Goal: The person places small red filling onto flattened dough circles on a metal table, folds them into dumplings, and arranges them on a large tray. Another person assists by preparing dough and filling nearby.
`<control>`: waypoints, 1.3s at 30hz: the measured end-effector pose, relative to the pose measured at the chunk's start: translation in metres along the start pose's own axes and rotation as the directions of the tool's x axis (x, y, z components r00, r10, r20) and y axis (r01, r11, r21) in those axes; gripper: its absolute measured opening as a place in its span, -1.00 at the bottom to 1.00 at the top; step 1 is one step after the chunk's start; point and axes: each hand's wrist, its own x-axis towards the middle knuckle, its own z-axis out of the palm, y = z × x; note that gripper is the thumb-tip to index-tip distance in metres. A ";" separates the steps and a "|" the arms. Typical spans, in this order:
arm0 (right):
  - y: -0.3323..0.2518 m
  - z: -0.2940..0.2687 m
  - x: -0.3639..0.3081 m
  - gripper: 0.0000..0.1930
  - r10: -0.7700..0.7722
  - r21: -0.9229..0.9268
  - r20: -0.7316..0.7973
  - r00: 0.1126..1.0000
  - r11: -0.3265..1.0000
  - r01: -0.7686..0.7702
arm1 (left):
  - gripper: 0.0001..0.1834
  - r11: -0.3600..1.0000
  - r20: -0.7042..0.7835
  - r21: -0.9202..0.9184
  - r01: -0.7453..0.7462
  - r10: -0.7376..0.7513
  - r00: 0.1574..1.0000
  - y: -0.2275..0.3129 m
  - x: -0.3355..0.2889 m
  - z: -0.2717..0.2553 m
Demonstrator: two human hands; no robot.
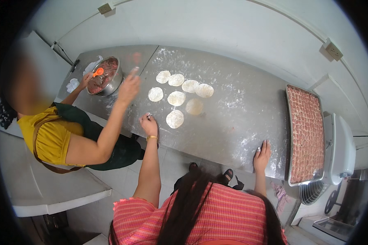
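Note:
My left hand (149, 123) is at the near edge of the metal table (216, 143), its fingers curled in; anything inside them is hidden. Several flat, floured dough rounds (175, 119) lie just beyond it, two of them touching in the far row. One round (194, 106) looks yellower than the others. Farther right, my right hand (262, 156) rests on the table edge, fingers stretched out and holding nothing. A tray (289, 134) stands to its right, filled with rows of small pinkish pieces.
At the left a co-worker in a yellow top holds an orange scoop (98, 72) over a metal bowl (115, 83) of reddish ground filling. The co-worker's other hand (129, 87) is raised, blurred, near my left hand. A white machine (342, 143) stands behind the tray.

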 end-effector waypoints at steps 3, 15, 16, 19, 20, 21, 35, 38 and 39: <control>0.003 0.000 0.002 -0.44 -0.009 -0.007 0.000 1.000 1.000 0.009 | -0.76 0.995 -0.019 0.039 -0.097 0.098 0.995 0.000 0.010 0.018; -0.008 -0.008 -0.010 -0.45 -0.006 -0.010 0.024 1.000 1.000 0.006 | -0.69 0.978 0.040 0.185 -0.100 0.094 0.995 0.064 0.107 0.078; -0.009 -0.009 -0.013 -0.45 0.007 -0.011 0.031 1.000 1.000 -0.006 | -0.70 0.967 0.061 0.236 -0.098 0.086 0.994 0.071 0.117 0.085; -0.013 -0.011 -0.020 -0.46 0.033 -0.012 0.045 0.998 0.999 -0.033 | -0.72 0.947 0.148 0.319 -0.034 -0.014 0.989 0.069 0.142 0.114; -0.014 -0.013 -0.022 -0.46 0.041 -0.013 0.050 0.998 0.999 -0.040 | -0.73 0.958 0.215 0.286 0.027 -0.092 0.972 0.071 0.149 0.124; -0.015 -0.017 -0.025 -0.46 0.059 -0.013 0.050 0.997 0.998 -0.059 | -0.75 0.962 0.292 0.260 0.089 -0.166 0.942 0.073 0.155 0.134; -0.170 0.003 0.049 -0.73 0.206 0.823 0.491 0.846 0.209 -0.528 | -0.72 -0.079 0.809 -0.538 0.839 0.230 0.541 0.123 0.055 0.109; -0.186 0.004 0.067 -0.78 0.174 0.711 0.697 0.695 -0.292 -0.640 | -0.62 -0.059 0.898 -0.324 0.944 0.296 0.326 0.182 -0.047 0.076; -0.177 0.005 0.064 -0.80 0.196 0.714 0.695 0.692 -0.304 -0.631 | -0.62 0.006 0.916 -0.291 0.957 0.292 0.277 0.192 -0.077 0.069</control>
